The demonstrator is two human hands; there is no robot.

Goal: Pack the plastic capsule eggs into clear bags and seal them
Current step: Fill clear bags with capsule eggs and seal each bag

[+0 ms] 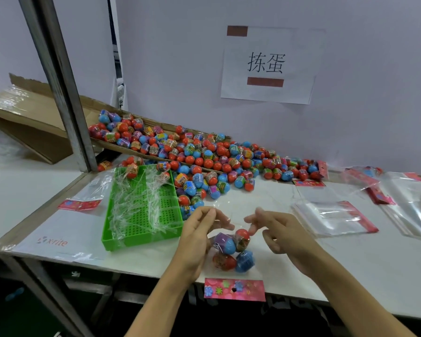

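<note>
A clear bag (231, 254) lies near the table's front edge with several capsule eggs inside: purple-blue, red and blue ones. Its pink flowered header card (234, 289) points toward me. My left hand (199, 237) pinches the bag's open far edge on the left side. My right hand (275, 232) pinches the same edge on the right, just above a red egg (241, 235). A big heap of loose capsule eggs (204, 154) spreads along the wall behind.
A green plastic tray (141, 205) with clear plastic strips stands left of my hands. Empty clear bags (333, 217) with pink headers are stacked at the right, more bags (408, 203) further right. A tilted cardboard box (34, 122) and a metal post (61, 76) stand at the left.
</note>
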